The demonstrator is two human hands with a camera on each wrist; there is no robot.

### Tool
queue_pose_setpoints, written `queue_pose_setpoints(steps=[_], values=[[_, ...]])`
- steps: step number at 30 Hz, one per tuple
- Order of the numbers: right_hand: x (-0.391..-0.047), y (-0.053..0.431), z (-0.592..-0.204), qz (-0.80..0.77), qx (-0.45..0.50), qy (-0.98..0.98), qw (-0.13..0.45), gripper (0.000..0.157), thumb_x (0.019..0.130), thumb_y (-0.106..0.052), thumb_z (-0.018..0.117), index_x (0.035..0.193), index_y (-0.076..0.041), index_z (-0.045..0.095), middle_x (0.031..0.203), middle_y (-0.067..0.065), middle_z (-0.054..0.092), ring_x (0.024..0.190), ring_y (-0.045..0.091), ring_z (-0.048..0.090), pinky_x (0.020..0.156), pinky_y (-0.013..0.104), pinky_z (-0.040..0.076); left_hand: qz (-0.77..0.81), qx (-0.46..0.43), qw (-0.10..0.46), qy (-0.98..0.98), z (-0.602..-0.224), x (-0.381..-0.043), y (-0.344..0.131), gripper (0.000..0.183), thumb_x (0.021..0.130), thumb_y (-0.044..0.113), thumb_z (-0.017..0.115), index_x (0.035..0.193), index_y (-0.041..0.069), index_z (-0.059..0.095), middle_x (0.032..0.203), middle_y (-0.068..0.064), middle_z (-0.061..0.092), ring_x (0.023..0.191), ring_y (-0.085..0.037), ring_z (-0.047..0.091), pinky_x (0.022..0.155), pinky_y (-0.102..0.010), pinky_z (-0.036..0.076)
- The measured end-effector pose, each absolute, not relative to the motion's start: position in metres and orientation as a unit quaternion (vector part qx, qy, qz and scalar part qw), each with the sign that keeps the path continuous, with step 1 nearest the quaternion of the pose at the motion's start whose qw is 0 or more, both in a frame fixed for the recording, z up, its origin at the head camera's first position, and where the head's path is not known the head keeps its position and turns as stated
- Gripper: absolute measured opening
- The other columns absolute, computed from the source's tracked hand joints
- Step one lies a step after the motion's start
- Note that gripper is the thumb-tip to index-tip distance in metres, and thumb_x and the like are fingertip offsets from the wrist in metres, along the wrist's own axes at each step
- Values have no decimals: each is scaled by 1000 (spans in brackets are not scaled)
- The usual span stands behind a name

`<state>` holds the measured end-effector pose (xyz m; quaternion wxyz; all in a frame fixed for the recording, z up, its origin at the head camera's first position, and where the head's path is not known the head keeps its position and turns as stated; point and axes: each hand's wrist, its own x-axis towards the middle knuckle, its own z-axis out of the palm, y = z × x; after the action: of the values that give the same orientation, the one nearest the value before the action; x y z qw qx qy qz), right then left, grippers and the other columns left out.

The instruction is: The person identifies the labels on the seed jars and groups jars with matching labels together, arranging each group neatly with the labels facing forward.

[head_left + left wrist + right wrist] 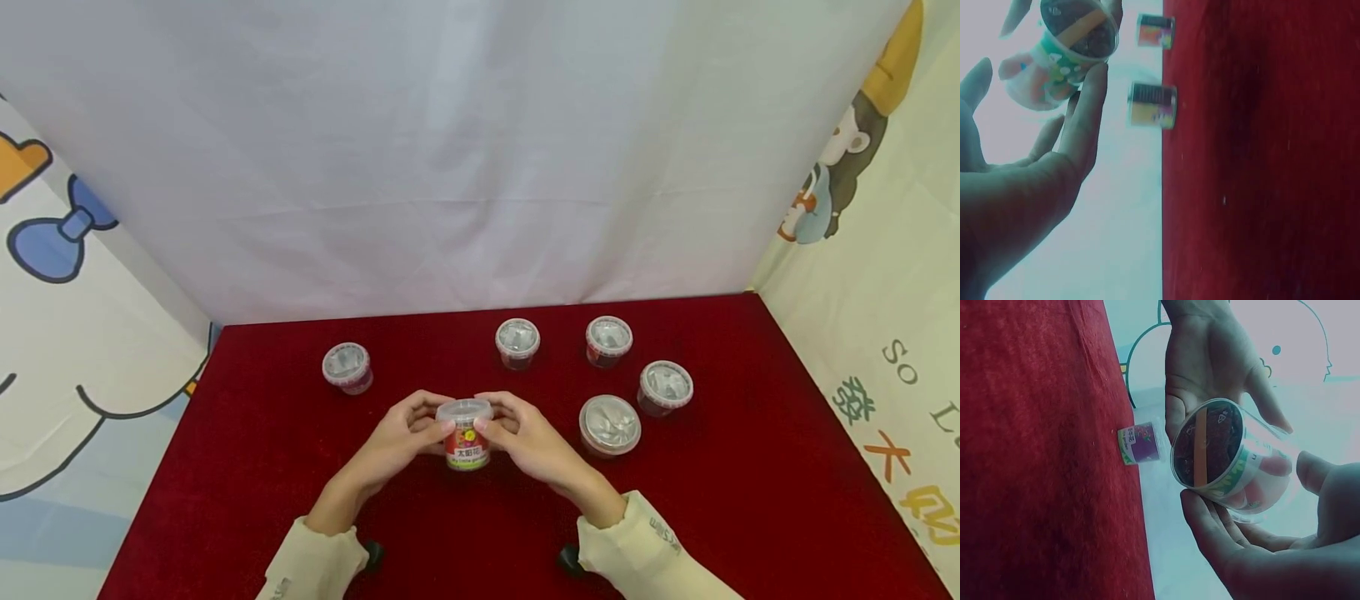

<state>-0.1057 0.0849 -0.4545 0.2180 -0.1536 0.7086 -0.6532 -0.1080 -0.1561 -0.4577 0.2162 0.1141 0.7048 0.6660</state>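
A small clear plastic plant cup (pixel 467 442) with a red, green-edged flower label stands upright between both hands, lifted off the red table. My left hand (pixel 401 442) grips its left side, the thumb at the front near the rim. On the opposite side my right hand (pixel 528 437) holds it likewise, fingers curled behind. In the right wrist view the see-through base of the cup (pixel 1219 447) shows dark contents and a flat wooden stick. The left wrist view catches the same cup (pixel 1063 65) from below, with part of my left hand (pixel 1029 194) beside it.
Similar lidded cups stand on the red cloth (pixel 450 542): one cup (pixel 347 367) at left, another cup (pixel 517 343) at back centre, and several at right, including a wider-looking cup (pixel 610 423) near my right hand. White curtain (pixel 465 167) hangs behind; printed cloth flanks both sides.
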Motion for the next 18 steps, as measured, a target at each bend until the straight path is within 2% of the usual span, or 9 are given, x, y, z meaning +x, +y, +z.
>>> queue_pose_setpoints(steps=[4, 12, 18], values=[[-109, 74, -455, -639, -171, 721, 209, 46, 110, -17, 59, 149, 4, 48, 134, 22, 62, 119, 28, 67, 96, 38, 57, 655, 126, 214, 714, -459, -110, -170, 48, 107, 17, 64, 143, -9, 46, 139, -26, 57, 117, -24, 67, 93, -38, 61], [-115, 53, -455, -600, -218, 744, 195, 49, 108, -16, 64, 148, 6, 49, 140, 24, 60, 125, 40, 65, 101, 44, 57, 632, 148, 211, 731, -459, -109, -202, 49, 105, 14, 67, 145, -7, 46, 142, -26, 54, 118, -15, 67, 94, -30, 58], [-117, 36, -457, -591, -234, 747, 193, 50, 105, -12, 68, 148, 6, 50, 142, 24, 59, 126, 41, 64, 101, 43, 58, 601, 153, 210, 756, -457, -109, -220, 54, 103, 13, 71, 148, -3, 48, 142, -25, 56, 118, -12, 67, 94, -27, 56]])
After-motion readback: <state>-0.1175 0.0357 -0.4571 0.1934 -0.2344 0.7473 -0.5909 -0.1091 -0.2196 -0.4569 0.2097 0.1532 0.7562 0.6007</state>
